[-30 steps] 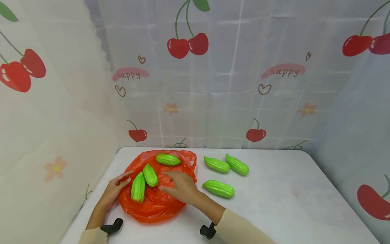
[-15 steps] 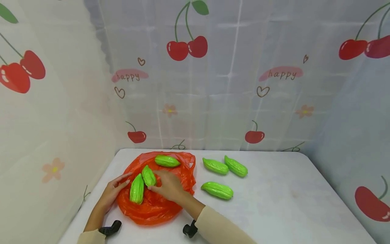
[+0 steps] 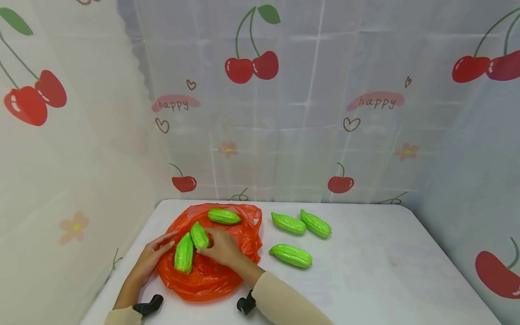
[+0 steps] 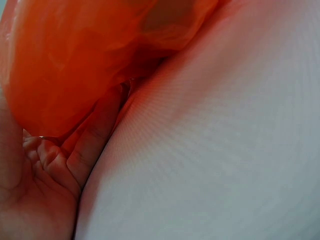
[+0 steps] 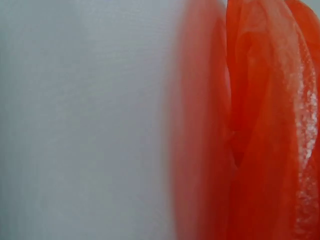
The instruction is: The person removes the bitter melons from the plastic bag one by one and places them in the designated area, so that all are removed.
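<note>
A red plastic bag (image 3: 219, 284) lies spread on the table with three green bitter melons on it. My right hand (image 3: 223, 247) grips the middle bitter melon (image 3: 199, 235), thumb at its near end and fingers along its right side. Just left of that one lies another bitter melon (image 3: 184, 253), and a third bitter melon (image 3: 224, 216) is near the bag's far edge. My left hand (image 3: 149, 261) rests against the bag's left side, fingers extended; in the left wrist view the fingers (image 4: 95, 135) lie against the bag (image 4: 65, 65). The right wrist view shows only bag and tabletop.
Right of the bag, three more bitter melons lie on the white table (image 3: 365, 262): one nearer bitter melon (image 3: 290, 256), and a bitter melon (image 3: 288, 223) beside another bitter melon (image 3: 316, 223) farther back. A cherry-printed curtain (image 3: 284, 135) stands behind the table and at both sides.
My right hand has moved left over the bag and taken hold of the middle bitter melon. My left hand stays at the bag's left side. The view has shifted slightly.
</note>
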`<control>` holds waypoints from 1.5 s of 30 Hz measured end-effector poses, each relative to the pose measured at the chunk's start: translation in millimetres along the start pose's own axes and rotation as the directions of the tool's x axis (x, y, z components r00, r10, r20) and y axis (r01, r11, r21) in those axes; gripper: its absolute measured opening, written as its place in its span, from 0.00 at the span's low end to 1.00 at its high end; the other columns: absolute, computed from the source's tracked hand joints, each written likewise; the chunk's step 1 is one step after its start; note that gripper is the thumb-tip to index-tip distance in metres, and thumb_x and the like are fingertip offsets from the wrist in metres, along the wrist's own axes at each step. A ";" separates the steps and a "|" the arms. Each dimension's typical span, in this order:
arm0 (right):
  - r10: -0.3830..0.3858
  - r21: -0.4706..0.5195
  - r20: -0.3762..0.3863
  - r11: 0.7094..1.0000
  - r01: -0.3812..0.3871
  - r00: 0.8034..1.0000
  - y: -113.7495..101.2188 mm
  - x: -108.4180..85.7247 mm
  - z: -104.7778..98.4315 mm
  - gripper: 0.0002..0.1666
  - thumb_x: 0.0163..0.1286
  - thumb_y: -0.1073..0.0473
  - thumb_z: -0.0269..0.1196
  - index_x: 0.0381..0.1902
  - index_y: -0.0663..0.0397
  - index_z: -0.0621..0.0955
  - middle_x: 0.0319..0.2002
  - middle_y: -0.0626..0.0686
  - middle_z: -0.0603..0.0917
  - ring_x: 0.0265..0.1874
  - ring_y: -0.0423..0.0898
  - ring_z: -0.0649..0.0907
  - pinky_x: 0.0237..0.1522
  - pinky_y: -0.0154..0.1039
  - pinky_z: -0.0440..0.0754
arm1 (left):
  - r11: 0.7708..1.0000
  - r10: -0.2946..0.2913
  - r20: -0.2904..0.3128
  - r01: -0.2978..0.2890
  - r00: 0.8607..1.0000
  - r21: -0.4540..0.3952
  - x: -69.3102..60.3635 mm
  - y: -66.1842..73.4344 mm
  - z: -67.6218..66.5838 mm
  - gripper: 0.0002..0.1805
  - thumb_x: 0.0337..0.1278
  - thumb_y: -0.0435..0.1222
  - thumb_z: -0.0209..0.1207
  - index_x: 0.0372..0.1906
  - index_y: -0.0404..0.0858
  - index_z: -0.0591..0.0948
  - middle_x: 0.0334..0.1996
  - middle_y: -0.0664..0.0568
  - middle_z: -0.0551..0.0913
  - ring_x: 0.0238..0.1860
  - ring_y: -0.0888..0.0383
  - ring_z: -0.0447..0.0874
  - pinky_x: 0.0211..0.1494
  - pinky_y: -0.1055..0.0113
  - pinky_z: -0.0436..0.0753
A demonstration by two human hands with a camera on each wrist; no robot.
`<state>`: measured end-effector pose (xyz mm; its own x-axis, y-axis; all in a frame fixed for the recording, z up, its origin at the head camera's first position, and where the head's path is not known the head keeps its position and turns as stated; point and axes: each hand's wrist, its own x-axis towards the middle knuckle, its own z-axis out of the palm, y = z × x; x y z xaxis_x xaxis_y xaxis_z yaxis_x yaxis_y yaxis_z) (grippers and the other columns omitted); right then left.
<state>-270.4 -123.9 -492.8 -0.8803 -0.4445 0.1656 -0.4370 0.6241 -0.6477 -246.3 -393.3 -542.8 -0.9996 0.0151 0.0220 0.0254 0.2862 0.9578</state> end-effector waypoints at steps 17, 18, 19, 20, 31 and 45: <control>0.035 0.057 -0.025 0.998 -0.033 0.999 1.1 6.4 12.2 0.39 0.60 0.46 0.76 0.68 0.47 0.78 0.58 0.44 0.84 0.55 0.42 0.82 0.57 0.42 0.81 | 1.000 0.007 0.004 -0.007 1.000 -0.003 -1.1 2.7 -1.8 0.29 0.75 0.47 0.56 0.73 0.37 0.71 0.76 0.38 0.62 0.75 0.42 0.56 0.56 0.79 0.75; 0.036 0.052 -0.027 0.998 -0.035 0.999 1.2 6.7 12.6 0.39 0.60 0.46 0.76 0.68 0.47 0.78 0.58 0.44 0.84 0.55 0.42 0.82 0.56 0.42 0.81 | 1.000 0.003 0.004 -0.003 1.000 -0.003 -1.1 2.4 -1.9 0.29 0.75 0.47 0.56 0.73 0.37 0.71 0.76 0.38 0.62 0.75 0.42 0.56 0.56 0.79 0.75; 0.035 0.047 -0.030 0.998 -0.033 0.999 1.2 7.0 12.8 0.39 0.60 0.47 0.76 0.67 0.47 0.78 0.57 0.44 0.84 0.54 0.42 0.82 0.56 0.42 0.82 | 1.000 0.001 0.004 -0.001 1.000 -0.003 -1.0 2.0 -2.2 0.29 0.75 0.47 0.56 0.73 0.37 0.71 0.76 0.38 0.61 0.75 0.42 0.56 0.56 0.79 0.75; 0.034 0.041 -0.032 0.999 -0.033 0.999 1.3 7.6 12.9 0.38 0.61 0.47 0.76 0.67 0.47 0.78 0.57 0.44 0.84 0.54 0.41 0.83 0.55 0.41 0.82 | 1.000 0.002 0.007 -0.002 1.000 -0.006 -1.0 1.9 -2.3 0.30 0.75 0.47 0.56 0.73 0.37 0.71 0.76 0.38 0.61 0.75 0.42 0.56 0.56 0.79 0.75; -0.014 0.060 -0.049 0.998 0.016 0.999 3.9 10.3 11.3 0.32 0.62 0.53 0.76 0.63 0.50 0.81 0.51 0.45 0.86 0.44 0.37 0.83 0.45 0.31 0.81 | 1.000 0.024 -0.002 -0.024 1.000 -0.007 -3.5 5.0 -3.8 0.29 0.75 0.46 0.56 0.73 0.36 0.71 0.76 0.40 0.62 0.75 0.43 0.56 0.56 0.79 0.75; -0.002 0.100 -0.038 0.995 0.005 0.999 6.5 1.9 -4.2 0.32 0.62 0.56 0.75 0.64 0.50 0.81 0.54 0.46 0.86 0.46 0.38 0.83 0.45 0.32 0.82 | 1.000 -0.005 -0.008 0.005 1.000 -0.029 -0.1 1.9 1.5 0.30 0.74 0.45 0.57 0.73 0.34 0.71 0.76 0.37 0.60 0.77 0.38 0.54 0.55 0.80 0.75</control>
<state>-275.7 -118.0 -493.5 -0.8860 -0.4209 0.1946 -0.4211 0.5544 -0.7179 -246.1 -391.3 -541.4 -0.9998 0.0056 0.0194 0.0202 0.2579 0.9660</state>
